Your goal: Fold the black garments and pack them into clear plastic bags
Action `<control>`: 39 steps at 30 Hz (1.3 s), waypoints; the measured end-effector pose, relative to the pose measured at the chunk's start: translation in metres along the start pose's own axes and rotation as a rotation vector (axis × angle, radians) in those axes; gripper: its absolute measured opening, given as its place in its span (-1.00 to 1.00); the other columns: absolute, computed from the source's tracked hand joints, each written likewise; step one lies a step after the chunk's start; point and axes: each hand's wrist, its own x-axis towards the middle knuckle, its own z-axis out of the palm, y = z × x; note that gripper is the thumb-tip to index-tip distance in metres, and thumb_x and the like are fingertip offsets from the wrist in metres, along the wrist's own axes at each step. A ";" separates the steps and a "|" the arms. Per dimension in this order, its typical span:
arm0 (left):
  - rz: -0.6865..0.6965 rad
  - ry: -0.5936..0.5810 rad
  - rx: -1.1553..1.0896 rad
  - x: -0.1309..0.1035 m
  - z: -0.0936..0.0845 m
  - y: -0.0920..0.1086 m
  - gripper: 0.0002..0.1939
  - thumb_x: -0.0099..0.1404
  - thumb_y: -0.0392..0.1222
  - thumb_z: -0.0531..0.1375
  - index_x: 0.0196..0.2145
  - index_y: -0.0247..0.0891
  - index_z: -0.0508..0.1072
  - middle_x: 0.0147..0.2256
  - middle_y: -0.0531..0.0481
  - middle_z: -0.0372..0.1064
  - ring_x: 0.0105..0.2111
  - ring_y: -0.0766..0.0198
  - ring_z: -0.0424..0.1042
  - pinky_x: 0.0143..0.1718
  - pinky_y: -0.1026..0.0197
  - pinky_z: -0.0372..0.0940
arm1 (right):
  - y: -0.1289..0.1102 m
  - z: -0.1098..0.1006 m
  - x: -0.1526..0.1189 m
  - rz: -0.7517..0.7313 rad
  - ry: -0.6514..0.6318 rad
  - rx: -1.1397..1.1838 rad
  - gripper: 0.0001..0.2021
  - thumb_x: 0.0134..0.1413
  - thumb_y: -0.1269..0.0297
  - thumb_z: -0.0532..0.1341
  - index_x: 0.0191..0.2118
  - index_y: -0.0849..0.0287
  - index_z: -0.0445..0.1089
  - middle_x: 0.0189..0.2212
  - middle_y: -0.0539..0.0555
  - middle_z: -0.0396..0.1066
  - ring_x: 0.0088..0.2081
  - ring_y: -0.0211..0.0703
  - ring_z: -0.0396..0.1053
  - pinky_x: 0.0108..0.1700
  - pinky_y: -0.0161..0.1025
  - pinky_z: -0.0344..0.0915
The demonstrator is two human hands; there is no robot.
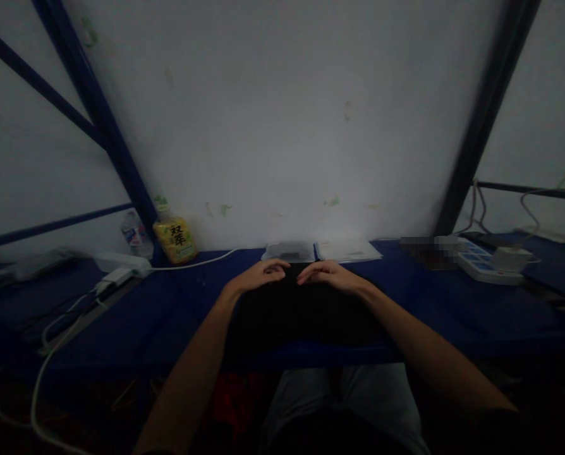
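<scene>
Black cloth [301, 319]: lying dark and flat at the near middle of the blue tabletop [169, 316], in front of the seated person's jeans [296, 395]; its folds are lost in the dim light
Left hand [266, 275]: at the cloth's far edge, left of the middle, fingers loosely bent with a narrow gap to the thumb; whether they pinch the fabric I cannot tell
Right hand [332, 276]: opposite, just beside the left one but apart from it, fingers bent inward; its grip I cannot tell either
Beyond the hands: a clear plastic packet [289, 251] and, right of it, white papers [349, 251]
Far left: a yellow bottle [176, 240], a clear water bottle [138, 239] and a white power strip [126, 263]
Far right: a white multi-socket strip [481, 262] bearing a white adapter [512, 259]
</scene>
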 end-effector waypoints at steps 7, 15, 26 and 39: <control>0.108 -0.064 0.171 0.003 0.011 0.004 -0.63 0.21 0.04 0.25 -0.09 -0.21 0.48 -0.15 -0.07 0.39 -0.23 0.26 0.39 -0.25 0.27 0.26 | -0.015 -0.042 -0.022 -0.132 -0.211 -0.465 -0.61 -0.06 0.60 0.08 -0.20 0.08 0.52 0.17 0.02 0.27 0.29 -0.10 0.00 0.30 0.09 -0.13; 0.107 -0.040 0.217 0.003 0.004 -0.007 -0.67 0.27 0.04 0.19 -0.21 -0.27 0.56 -0.23 -0.08 0.51 -0.21 0.23 0.44 -0.15 0.25 0.24 | -0.005 -0.038 -0.022 -0.077 -0.301 -0.661 -0.53 -0.11 0.61 0.13 -0.09 0.02 0.48 0.33 -0.02 -0.10 0.31 -0.03 -0.05 0.29 0.08 -0.10; 0.121 0.046 0.140 -0.002 0.003 0.018 -0.71 0.31 -0.04 0.17 -0.18 -0.28 0.55 -0.18 -0.10 0.50 -0.16 0.19 0.44 -0.09 0.20 0.25 | -0.025 -0.058 -0.031 -0.254 0.193 -0.716 -0.59 0.24 -0.03 0.01 -0.37 0.17 0.41 0.09 0.18 0.10 0.16 0.08 0.09 0.22 0.07 0.00; 0.154 -0.095 0.370 0.003 0.025 0.028 -0.82 0.27 -0.19 0.16 -0.31 -0.27 0.56 -0.29 -0.05 0.48 -0.25 0.20 0.40 -0.17 0.23 0.22 | -0.003 0.025 0.000 -0.304 0.084 -0.829 -0.75 0.16 0.33 0.13 -0.04 0.08 0.33 0.12 0.18 0.12 0.19 -0.01 0.07 0.21 0.04 0.05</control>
